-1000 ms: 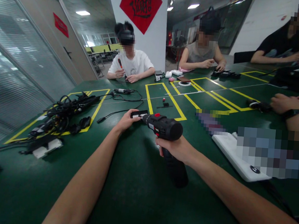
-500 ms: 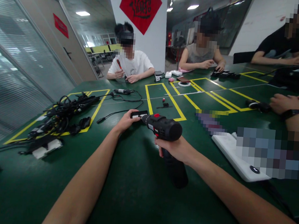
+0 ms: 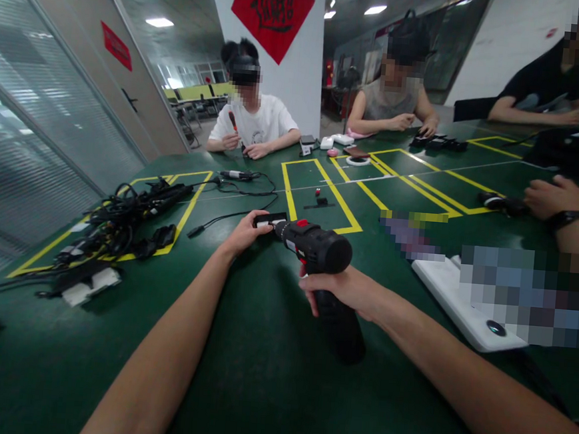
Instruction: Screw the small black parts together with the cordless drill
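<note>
My right hand (image 3: 331,288) is wrapped round the grip of a black cordless drill (image 3: 320,247) with red details. The drill's chuck points forward and left, towards a small black box-shaped part (image 3: 270,219) with a pale area on its near side. My left hand (image 3: 246,232) grips that part at its left end, fingers closed on it. The drill's tip meets or nearly meets the part; I cannot tell which. Beyond them, a small black piece (image 3: 322,201) and a tiny red item (image 3: 317,192) lie on the green table (image 3: 257,375).
A tangle of black cables and adapters (image 3: 129,221) lies on the left. A loose cable (image 3: 229,217) runs towards my left hand. A white power strip (image 3: 463,307) lies on the right, partly blurred out. Yellow tape (image 3: 344,215) marks rectangles. Several people sit around the table; one holds a screwdriver (image 3: 233,122).
My hands, the drill and the black part stay nearly in place. My right index finger sits slightly differently at the trigger. Across the table, the person's screwdriver is a little more upright.
</note>
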A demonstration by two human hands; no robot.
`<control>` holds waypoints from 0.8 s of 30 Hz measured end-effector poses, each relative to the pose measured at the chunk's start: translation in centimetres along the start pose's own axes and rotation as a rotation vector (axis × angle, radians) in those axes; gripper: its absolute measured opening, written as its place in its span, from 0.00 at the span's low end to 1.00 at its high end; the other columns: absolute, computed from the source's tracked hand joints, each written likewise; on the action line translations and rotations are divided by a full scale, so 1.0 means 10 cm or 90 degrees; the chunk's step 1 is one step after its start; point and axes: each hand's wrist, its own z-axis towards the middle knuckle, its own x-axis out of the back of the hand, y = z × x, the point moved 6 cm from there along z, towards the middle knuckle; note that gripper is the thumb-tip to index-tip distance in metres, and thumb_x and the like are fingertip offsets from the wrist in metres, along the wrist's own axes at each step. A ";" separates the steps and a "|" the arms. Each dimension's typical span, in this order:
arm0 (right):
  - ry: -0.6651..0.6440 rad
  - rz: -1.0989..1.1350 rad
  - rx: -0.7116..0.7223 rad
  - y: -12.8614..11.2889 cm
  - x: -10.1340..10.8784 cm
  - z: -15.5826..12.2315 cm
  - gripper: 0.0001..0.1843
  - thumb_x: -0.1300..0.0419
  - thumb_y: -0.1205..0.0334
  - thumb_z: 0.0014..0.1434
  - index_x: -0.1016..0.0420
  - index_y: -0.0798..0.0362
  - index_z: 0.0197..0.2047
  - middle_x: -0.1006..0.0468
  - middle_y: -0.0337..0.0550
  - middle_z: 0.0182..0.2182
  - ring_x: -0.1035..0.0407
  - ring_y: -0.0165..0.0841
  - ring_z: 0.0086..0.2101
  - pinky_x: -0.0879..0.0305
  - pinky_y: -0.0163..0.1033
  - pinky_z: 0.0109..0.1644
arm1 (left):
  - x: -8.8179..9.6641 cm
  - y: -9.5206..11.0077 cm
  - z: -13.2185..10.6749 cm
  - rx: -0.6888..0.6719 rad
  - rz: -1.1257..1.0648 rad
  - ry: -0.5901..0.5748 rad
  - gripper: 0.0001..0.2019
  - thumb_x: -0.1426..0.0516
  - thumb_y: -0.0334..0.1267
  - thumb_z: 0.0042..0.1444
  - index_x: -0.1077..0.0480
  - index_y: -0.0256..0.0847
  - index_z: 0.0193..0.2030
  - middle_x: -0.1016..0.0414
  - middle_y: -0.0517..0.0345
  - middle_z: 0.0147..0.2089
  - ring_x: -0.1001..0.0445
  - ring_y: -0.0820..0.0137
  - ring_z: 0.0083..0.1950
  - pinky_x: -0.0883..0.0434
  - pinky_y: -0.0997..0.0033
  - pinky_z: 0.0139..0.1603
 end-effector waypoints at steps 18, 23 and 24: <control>0.024 -0.006 0.047 0.02 0.06 0.04 0.05 0.39 0.64 0.50 0.32 0.54 0.31 0.28 0.36 0.19 0.32 0.30 0.19 0.37 0.36 0.26 | 0.01 0.00 -0.01 -0.001 -0.017 0.003 0.29 0.34 0.42 0.44 0.32 0.39 0.55 0.25 0.52 0.48 0.25 0.63 0.45 0.28 0.58 0.50; 0.035 0.017 0.042 0.02 0.04 0.03 0.06 0.39 0.64 0.48 0.31 0.54 0.31 0.28 0.36 0.18 0.32 0.30 0.18 0.37 0.36 0.26 | 0.02 -0.04 0.00 0.014 -0.016 0.005 0.31 0.33 0.42 0.44 0.33 0.39 0.57 0.25 0.52 0.47 0.25 0.64 0.44 0.27 0.60 0.47; 0.036 0.014 0.043 0.01 0.04 0.03 0.05 0.39 0.65 0.49 0.31 0.54 0.31 0.28 0.36 0.18 0.32 0.30 0.18 0.37 0.36 0.26 | 0.03 -0.04 0.01 0.015 -0.012 0.005 0.31 0.33 0.42 0.45 0.33 0.39 0.57 0.25 0.52 0.47 0.25 0.64 0.44 0.27 0.60 0.47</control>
